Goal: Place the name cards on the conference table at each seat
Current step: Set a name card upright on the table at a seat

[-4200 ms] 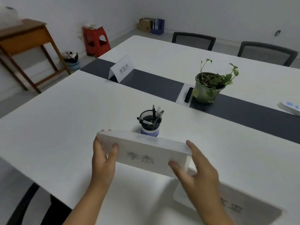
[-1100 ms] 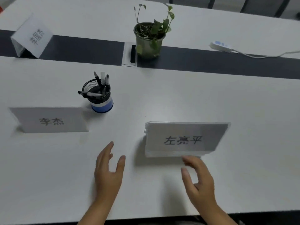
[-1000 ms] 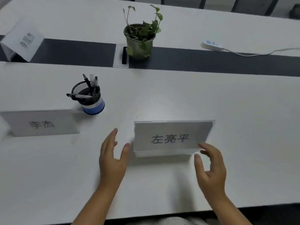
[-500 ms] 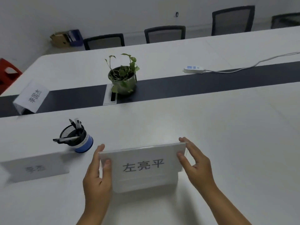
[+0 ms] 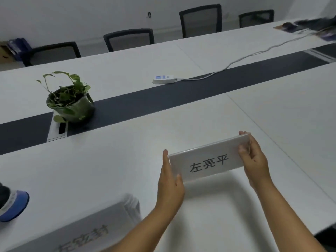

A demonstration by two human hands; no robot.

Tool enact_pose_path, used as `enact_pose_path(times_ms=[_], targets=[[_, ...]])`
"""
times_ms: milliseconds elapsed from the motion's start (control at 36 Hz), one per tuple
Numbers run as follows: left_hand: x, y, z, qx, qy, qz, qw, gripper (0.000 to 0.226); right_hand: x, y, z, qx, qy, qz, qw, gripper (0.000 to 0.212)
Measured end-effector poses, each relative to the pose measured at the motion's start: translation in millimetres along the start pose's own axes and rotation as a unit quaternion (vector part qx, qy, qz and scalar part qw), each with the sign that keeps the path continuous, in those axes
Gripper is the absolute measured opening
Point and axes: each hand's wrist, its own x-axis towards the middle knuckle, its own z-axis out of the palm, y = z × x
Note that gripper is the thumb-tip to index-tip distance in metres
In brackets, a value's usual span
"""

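Observation:
A white name card [image 5: 209, 160] with dark printed characters is held by its two ends above the white conference table [image 5: 116, 171]. My left hand [image 5: 170, 182] grips its left end and my right hand [image 5: 253, 159] grips its right end. The card is tilted, right end farther away. Another name card [image 5: 85, 231] lies blurred at the bottom left, close to the camera, next to my left forearm.
A potted green plant [image 5: 70, 100] stands on the dark centre strip [image 5: 163, 99] beside a cable slot [image 5: 59, 129]. A white power strip [image 5: 163, 79] with cable lies farther back. The blue-based pen holder [image 5: 12, 204] sits at the left edge. Several black chairs [image 5: 200, 20] line the far side.
The card with both hands on it has moved to the right along the table. The pen holder and plant have slid left in view, and a further name card has come into view bottom left.

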Motion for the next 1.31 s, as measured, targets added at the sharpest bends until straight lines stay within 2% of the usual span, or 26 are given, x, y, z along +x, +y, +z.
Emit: enact_pose_path(times_ms=[167, 361, 528, 639, 694, 750, 778, 861, 944, 1111, 1194, 1306], targets=[[18.3, -32.1, 50.0, 0.017, -0.012, -0.071, 0.997, 0.061, 19.6, 52.3, -17.2, -0.036, -0.020, 0.070, 0.997, 0.040], [37.9, -44.1, 72.5, 0.071, -0.019, -0.074, 0.995, 0.060, 47.9, 89.0, -24.4, -0.014, -0.046, 0.109, 0.993, 0.039], [63.0, -45.7, 79.3, 0.102, -0.009, -0.063, 0.993, 0.059, 73.5, 98.8, -19.8, -0.033, -0.053, 0.102, 0.993, 0.045], [66.9, -58.5, 82.2, 0.122, 0.018, -0.118, 0.985, 0.059, 77.9, 111.6, -15.4, -0.064, -0.004, 0.114, 0.991, 0.050], [65.2, -64.4, 83.0, 0.147, 0.037, -0.119, 0.981, 0.045, 73.9, 121.4, -14.9, -0.112, 0.037, 0.118, 0.986, 0.044], [64.2, -65.9, 84.8, 0.152, 0.042, -0.098, 0.983, 0.018, 69.8, 132.0, -15.1, -0.170, 0.070, 0.104, 0.977, 0.034], [65.3, -66.1, 86.0, 0.146, 0.043, -0.094, 0.984, 0.016, 69.1, 136.1, -15.1, -0.187, 0.082, 0.096, 0.974, 0.030], [70.3, -70.1, 88.7, 0.138, 0.053, -0.094, 0.984, 0.028, 75.9, 142.9, -12.9, -0.222, 0.082, 0.079, 0.969, 0.025], [75.9, -75.5, 90.9, 0.158, 0.043, -0.079, 0.983, 0.017, 90.2, 143.9, -9.8, -0.226, 0.070, 0.078, 0.969, 0.028], [94.3, -75.9, 95.5, 0.171, 0.030, -0.049, 0.984, 0.011, 118.1, 147.2, -1.5, -0.289, 0.088, 0.053, 0.952, 0.028], [105.6, -75.1, 97.0, 0.144, 0.058, -0.059, 0.986, 0.007, 120.5, 151.7, 1.9, -0.306, 0.108, 0.048, 0.945, 0.030], [117.5, -77.2, 102.0, 0.131, 0.107, -0.052, 0.984, 0.016, 119.7, 154.6, 1.9, -0.299, 0.121, 0.035, 0.946, 0.031]])
